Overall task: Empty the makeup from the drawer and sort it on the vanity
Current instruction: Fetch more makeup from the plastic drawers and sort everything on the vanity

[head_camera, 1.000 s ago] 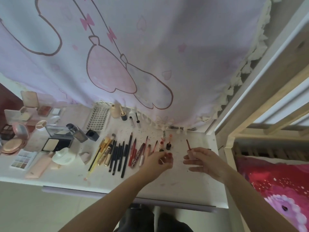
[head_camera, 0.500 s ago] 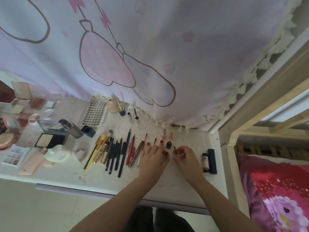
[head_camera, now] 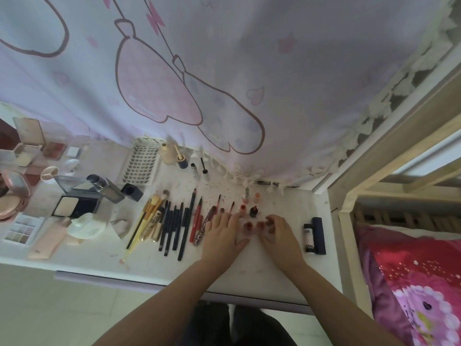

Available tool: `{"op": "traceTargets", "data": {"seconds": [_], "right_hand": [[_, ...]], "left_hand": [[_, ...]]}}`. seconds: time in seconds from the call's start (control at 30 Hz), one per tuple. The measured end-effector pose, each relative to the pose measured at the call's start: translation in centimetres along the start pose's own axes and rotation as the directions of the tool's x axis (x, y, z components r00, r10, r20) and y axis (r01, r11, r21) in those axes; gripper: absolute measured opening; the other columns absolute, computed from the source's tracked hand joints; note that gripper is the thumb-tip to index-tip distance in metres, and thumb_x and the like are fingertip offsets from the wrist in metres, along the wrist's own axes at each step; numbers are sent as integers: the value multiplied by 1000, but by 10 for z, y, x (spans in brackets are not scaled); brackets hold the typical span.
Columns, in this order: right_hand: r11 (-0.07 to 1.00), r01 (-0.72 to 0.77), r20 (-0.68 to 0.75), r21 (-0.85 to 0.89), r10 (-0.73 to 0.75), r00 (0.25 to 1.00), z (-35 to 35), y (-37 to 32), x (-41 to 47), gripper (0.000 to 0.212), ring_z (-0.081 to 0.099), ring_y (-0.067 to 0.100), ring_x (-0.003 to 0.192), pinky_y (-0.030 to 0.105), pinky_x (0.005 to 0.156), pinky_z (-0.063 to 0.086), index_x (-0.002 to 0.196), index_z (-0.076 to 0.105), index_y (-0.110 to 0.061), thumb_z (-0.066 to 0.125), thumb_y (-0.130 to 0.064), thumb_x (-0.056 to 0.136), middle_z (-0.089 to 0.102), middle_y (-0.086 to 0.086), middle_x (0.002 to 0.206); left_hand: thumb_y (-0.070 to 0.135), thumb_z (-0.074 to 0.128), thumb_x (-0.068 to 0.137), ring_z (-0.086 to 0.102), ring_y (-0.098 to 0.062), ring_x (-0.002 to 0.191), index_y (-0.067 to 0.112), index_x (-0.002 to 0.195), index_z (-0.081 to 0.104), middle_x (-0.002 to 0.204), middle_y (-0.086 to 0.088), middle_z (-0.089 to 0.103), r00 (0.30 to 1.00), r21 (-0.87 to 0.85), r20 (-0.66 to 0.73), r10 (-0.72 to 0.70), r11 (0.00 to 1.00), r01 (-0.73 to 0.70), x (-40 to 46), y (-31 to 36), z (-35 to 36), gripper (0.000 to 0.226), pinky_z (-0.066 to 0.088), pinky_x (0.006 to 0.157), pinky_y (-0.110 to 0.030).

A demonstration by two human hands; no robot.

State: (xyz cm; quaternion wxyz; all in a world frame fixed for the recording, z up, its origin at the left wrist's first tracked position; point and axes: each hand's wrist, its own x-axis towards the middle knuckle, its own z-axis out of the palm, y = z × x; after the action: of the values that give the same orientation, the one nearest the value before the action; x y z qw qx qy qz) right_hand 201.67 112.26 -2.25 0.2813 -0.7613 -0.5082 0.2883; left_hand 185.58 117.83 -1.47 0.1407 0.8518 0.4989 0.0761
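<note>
Since a second ago my right hand (head_camera: 277,232) has set down the thin dark-red stick it held up, and both hands have come together low at centre-right of the frame, over the cluster of small red lip-tint pots (head_camera: 254,226). My left hand (head_camera: 222,236) lies flat, fingers straight and spread, its fingertips reaching the ends of the lip pencils; it grasps nothing. My right hand has its fingers curled down at the rightmost pot; whether it pinches that pot or only nudges it, I cannot tell. Judgement: the lip group is nearly arranged, and sorting is far along, since most makeup already lies in rows on the vanity top (head_camera: 274,275). The drawer itself is not clearly in view, so I cannot check that it is empty. Materials: the pots look like small round glossy plastic, red to orange. Left of them lies a fan of slim matte black pencils (head_camera: 174,226) and red ones (head_camera: 197,218), then gold-handled brushes (head_camera: 152,216) with soft pale bristles. At far left sit hard hinged compacts (head_camera: 74,208) and an eyeshadow palette (head_camera: 21,231). Right of my hands, two dark cylindrical tubes (head_camera: 314,233) lie side by side. The vanity top is white and speckled with red flecks.
</note>
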Motion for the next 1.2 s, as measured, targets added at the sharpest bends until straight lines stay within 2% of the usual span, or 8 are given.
{"op": "traceTargets", "data": {"seconds": [0.23, 0.37, 0.5, 0.77, 0.97, 1.03, 1.1, 1.2], "right_hand": [[999, -20, 9, -33, 21, 1000, -5, 7, -20, 29, 47, 9, 95, 18, 90, 42, 116, 48, -12, 58, -12, 90, 48, 2, 114], [949, 150, 27, -278, -148, 989, 0, 12, -40, 26, 48, 13, 114, 18, 103, 32, 119, 55, -12, 51, -17, 93, 47, 3, 131], [810, 251, 65, -531, -256, 964, 3, 11, -64, 49, 65, 22, 107, 35, 90, 51, 112, 67, -10, 82, -23, 68, 64, 9, 122], [763, 275, 61, -585, -297, 953, 4, 12, -69, 58, 68, 21, 102, 37, 84, 55, 109, 70, -10, 89, -26, 56, 68, 9, 116], [849, 197, 261, -491, -73, 963, -4, 7, -64, 52, 19, 15, 143, 28, 118, 11, 147, 26, -17, 38, -30, 98, 19, 0, 156], [921, 138, 309, -365, -19, 951, -17, -7, -56, 37, 36, 17, 135, 25, 111, 24, 134, 45, -16, 35, -27, 100, 39, 3, 145], [991, -57, 333, -122, 95, 938, -37, -30, -49, 27, 60, 16, 102, 25, 87, 44, 105, 58, -17, 34, -27, 101, 64, 3, 111], [958, -224, 392, 178, 140, 909, -62, -56, -46, 33, 59, 6, 57, 16, 52, 44, 90, 56, -22, 31, -40, 101, 70, -1, 72]], "left_hand": [[49, 49, 89, 51, -22, 104, 14, 115, 56, 111, -3, 59, 994, 134, -47, -98, 986, 103, -9, -23, -6, 44, 38, 92, -33], [52, 34, 94, 48, -22, 108, 14, 116, 54, 115, -3, 55, 995, 195, 12, -100, 976, 96, 1, -9, -3, 47, 37, 87, -31], [52, 28, 96, 45, -24, 109, 13, 109, 57, 116, -5, 53, 991, 251, 46, -124, 962, 109, 6, -2, 2, 50, 36, 90, -34], [47, 41, 93, 46, -19, 107, 14, 122, 53, 113, -2, 55, 974, -8, -74, -214, 977, 214, -14, -3, -15, 46, 36, 93, -30], [40, 48, 92, 46, -3, 73, 26, 95, 52, 81, 15, 48, 987, -322, 51, 151, 938, -127, -48, 4, -47, 15, 36, 67, -16], [40, 48, 93, 46, -2, 73, 26, 99, 54, 83, 16, 48, 974, -314, 73, 216, 932, -183, -50, 8, -50, 16, 36, 65, -12], [40, 48, 93, 47, -2, 74, 26, 101, 54, 85, 16, 49, 974, -310, 56, 219, 931, -192, -49, 11, -51, 17, 37, 66, -11], [39, 50, 93, 48, -5, 76, 24, 103, 55, 89, 12, 52, 972, -283, 44, 230, 936, -209, -45, 16, -51, 19, 40, 67, -16]]}}
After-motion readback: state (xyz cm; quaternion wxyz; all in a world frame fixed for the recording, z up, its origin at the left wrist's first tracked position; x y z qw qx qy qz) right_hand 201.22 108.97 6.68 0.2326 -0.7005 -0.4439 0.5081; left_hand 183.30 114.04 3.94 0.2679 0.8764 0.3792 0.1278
